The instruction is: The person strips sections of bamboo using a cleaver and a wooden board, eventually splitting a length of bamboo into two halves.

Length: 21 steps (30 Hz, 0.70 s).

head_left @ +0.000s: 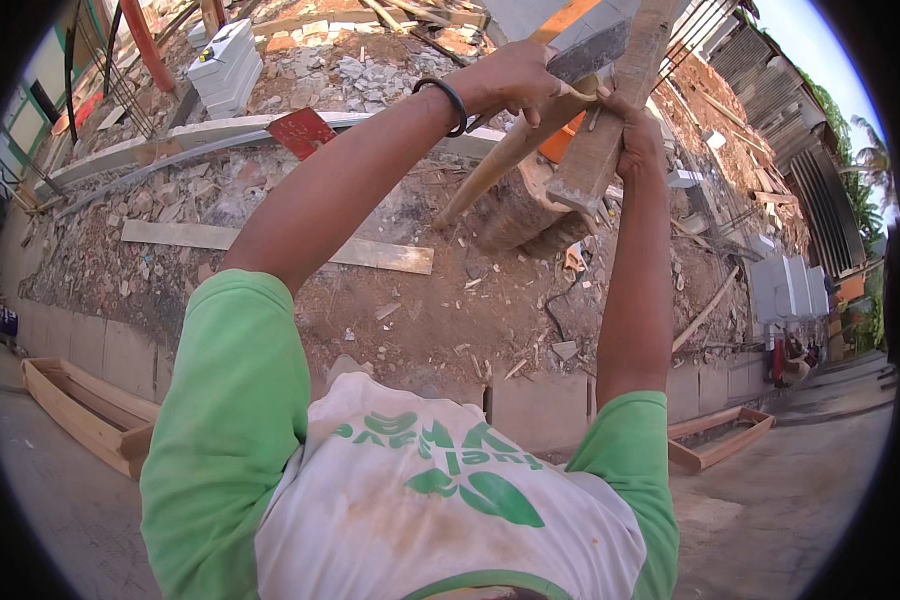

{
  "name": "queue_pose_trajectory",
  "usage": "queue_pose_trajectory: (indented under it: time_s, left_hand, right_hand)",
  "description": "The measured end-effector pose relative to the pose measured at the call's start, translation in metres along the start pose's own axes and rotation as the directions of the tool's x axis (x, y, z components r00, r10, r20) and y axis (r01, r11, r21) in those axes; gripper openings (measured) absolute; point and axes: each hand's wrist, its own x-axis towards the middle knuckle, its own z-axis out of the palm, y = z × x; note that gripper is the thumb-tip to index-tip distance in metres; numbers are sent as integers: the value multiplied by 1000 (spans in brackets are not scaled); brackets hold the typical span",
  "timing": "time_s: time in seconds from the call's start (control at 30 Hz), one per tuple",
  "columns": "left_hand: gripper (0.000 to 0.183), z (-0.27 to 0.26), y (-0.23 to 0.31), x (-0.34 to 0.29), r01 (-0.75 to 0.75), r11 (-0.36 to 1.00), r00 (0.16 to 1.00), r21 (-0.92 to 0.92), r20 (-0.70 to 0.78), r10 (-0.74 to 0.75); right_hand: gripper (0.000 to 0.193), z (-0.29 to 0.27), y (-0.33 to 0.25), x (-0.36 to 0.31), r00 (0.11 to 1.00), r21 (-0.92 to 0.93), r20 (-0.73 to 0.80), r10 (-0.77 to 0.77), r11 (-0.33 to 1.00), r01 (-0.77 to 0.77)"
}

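Timber: held raised beyond the chest, right of centre; a squared, slanting length [590, 165], its near end pointing down toward the soil.
Right hand: closed round the timber [638, 130], thumb side on the near face; the fingers behind are hidden.
Left hand: just beside the timber, fingers curled [515, 80] at the near end of a grey bar [595, 55]; whether it grips the bar or only rests there cannot be told.
Between hands: a small pale piece near the fingertips, too small to identify.
Pole: round, leaning [490, 170], its foot on the soil, its top by the left hand.
Handling: in judgement, the right hold should stay firm and the timber unturned while the left hand works beside it; fingertips are best clear of any pinch between bar, pole and timber.
Footing: loose rubble calls for a check that the pole's foot cannot slide.
Ground: flat board [385, 255] and red plate [300, 132] nearer the left arm; pale blocks [225, 70] farther off.
Paving: wooden frame [70, 425] at left, another [735, 440] at right.
Lettering: green words and leaf shapes on the white shirt [440, 520], upside down, partly creased; no legible maker's mark noted on timber or bar.
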Motion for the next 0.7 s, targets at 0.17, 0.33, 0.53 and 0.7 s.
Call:
queue_pose_trajectory:
  time_s: [0.17,0.33,0.53,0.7]
  left_hand:
    - [39,13,-2,9,-105,994,993,-18,44,106]
    - [39,9,-23,21,-103,981,992,-164,49,112]
    - [35,-26,-37,17,-180,984,983,1,23,180]
    - [40,-67,-60,24,-356,904,933,238,36,358]
  right_hand:
    - [43,-36,-4,11,998,-102,-3,67,993,-67]
    - [45,-19,0,11,997,-98,-36,73,992,-76]
    - [41,21,16,16,993,126,-119,15,992,0]
    - [41,70,22,31,986,154,-164,32,988,-7]
